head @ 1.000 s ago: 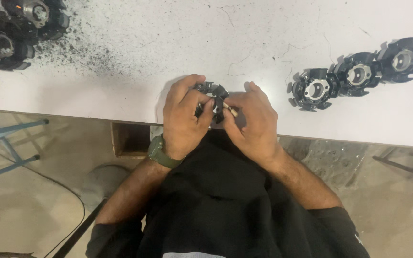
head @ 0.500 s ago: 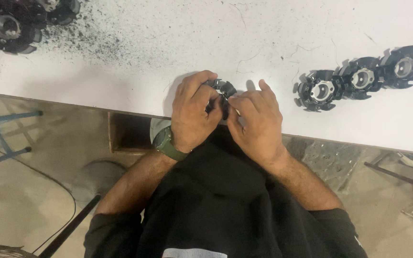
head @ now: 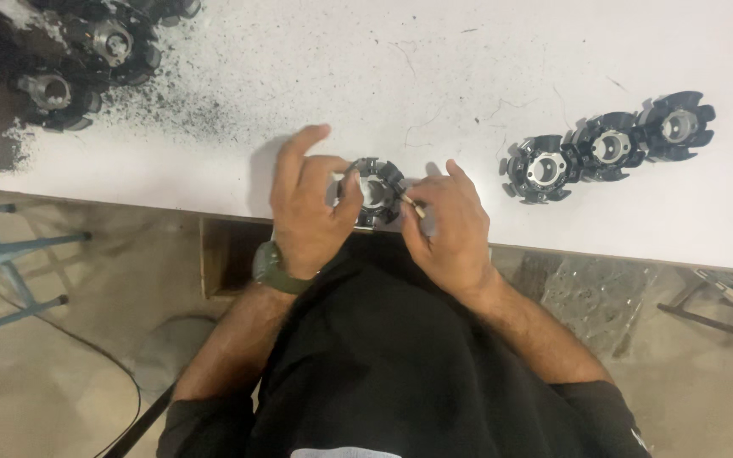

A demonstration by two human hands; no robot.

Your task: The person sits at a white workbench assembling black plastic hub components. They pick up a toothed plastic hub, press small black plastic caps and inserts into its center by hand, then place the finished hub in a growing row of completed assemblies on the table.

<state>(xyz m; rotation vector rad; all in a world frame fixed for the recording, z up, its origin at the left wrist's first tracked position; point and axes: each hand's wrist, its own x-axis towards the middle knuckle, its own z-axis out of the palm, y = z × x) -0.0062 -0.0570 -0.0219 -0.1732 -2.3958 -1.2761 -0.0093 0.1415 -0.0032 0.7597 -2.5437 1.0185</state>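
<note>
A black round finned part with a silver centre hub (head: 375, 188) rests at the near edge of the white table (head: 434, 76). My left hand (head: 305, 208) grips its left side with thumb and fingers, index finger raised. My right hand (head: 450, 229) holds a small thin pale tool (head: 409, 203) whose tip touches the part's right side. A green watch sits on my left wrist.
Three similar black finned parts (head: 608, 146) lie in a row at the right. Several more such parts (head: 69, 51) sit in dark dust at the far left corner. A blue metal frame (head: 10, 254) stands on the floor at left.
My hands have spread apart, uncovering the part between them. The left index finger has lifted. The view has shifted, bringing the table nearer.
</note>
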